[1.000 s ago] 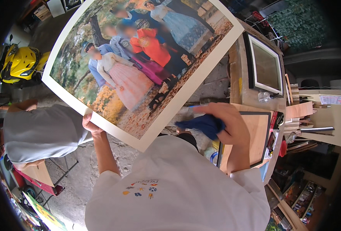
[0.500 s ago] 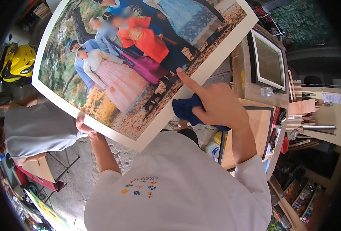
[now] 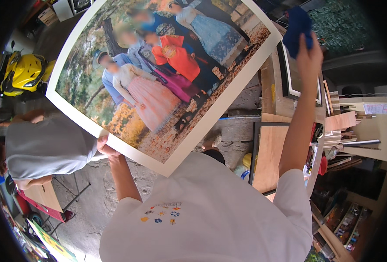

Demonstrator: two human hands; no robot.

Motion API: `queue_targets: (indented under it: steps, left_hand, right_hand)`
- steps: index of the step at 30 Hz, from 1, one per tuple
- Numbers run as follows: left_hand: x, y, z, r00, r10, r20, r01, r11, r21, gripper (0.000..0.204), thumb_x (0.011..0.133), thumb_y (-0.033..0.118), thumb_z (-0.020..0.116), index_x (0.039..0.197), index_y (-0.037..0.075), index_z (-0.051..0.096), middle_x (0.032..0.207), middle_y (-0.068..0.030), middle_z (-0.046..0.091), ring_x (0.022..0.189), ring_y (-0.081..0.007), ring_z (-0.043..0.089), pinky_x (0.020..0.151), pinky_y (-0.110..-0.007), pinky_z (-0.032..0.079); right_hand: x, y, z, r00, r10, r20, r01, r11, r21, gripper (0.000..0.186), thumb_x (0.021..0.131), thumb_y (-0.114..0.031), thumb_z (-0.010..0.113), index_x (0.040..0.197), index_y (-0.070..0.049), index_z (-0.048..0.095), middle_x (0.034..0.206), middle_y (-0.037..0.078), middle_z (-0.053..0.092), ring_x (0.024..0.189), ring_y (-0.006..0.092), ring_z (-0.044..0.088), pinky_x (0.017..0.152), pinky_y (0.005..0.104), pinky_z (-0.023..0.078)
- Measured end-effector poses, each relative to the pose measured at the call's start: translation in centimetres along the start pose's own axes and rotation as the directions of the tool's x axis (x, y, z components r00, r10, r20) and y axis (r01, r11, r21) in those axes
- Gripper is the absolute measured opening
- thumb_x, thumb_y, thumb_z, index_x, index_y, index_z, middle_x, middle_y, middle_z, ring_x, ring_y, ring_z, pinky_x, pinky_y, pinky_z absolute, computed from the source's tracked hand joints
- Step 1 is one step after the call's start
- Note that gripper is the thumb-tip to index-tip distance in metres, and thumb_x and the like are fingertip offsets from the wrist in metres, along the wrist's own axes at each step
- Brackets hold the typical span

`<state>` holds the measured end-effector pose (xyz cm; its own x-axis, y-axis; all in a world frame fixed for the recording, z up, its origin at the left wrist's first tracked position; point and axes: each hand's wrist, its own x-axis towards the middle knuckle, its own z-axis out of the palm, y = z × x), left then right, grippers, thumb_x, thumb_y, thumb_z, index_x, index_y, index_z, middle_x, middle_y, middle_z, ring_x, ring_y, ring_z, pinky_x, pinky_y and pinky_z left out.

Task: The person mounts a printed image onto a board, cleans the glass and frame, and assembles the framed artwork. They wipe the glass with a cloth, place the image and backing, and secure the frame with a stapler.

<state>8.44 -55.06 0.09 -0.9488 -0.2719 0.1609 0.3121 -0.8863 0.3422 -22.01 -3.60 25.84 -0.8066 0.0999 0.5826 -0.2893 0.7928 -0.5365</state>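
Observation:
A large photo print [image 3: 134, 74] with a white border is held up tilted in front of me. It shows a group in colourful traditional robes among autumn trees. My left hand [image 3: 108, 146] grips its lower left border, thumb on the front face; the fingers behind are hidden. Out to the far right, my raised right hand [image 3: 310, 59] is closed round a dark blue cloth [image 3: 299, 32], apart from the print. Below that hand, a black frame with a white inner border [image 3: 293, 92] lies on the workbench [image 3: 270, 94], partly behind my forearm.
A black-edged wooden panel [image 3: 267, 153] leans by the bench at right. Another person in a grey shirt [image 3: 49, 142] bends over a board [image 3: 45, 194] at left. A yellow scooter [image 3: 25, 74] stands behind. Wood offcuts [image 3: 340, 120] are stacked far right.
My right hand has moved from pointing at the print's lower edge to up and far right, carrying the blue cloth. The print has shifted slightly down and right in my left hand.

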Motion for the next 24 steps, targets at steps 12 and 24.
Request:
queue_targets:
  steps: [12,24]
  left_hand:
    - [0.7,-1.6,6.6,0.925,0.049,-0.377,0.048,0.969,0.243,0.037,0.072,0.008,0.063,0.107,-0.003,0.062,0.090,-0.0135,0.069,0.076,-0.0290,0.069,0.073,-0.038,0.060]
    - [0.6,-1.4,7.3,0.921,-0.132,-0.366,0.211,0.960,0.185,0.043,0.071,0.010,0.065,0.112,-0.002,0.061,0.094,-0.0125,0.068,0.081,-0.0291,0.069,0.075,-0.039,0.059]
  right_hand:
    - [-27.2,-17.0,5.4,0.049,-0.781,0.623,-0.007,0.624,0.782,0.043,0.089,-0.012,0.053,0.132,-0.016,0.059,0.146,0.009,0.050,0.135,0.0275,0.045,0.115,0.0451,0.030]
    - [1.0,-1.4,11.2,0.986,0.097,0.139,-0.113,0.987,0.114,0.042,0.099,-0.030,0.052,0.133,-0.005,0.055,0.113,0.022,0.067,0.105,0.0389,0.065,0.088,0.0436,0.048]
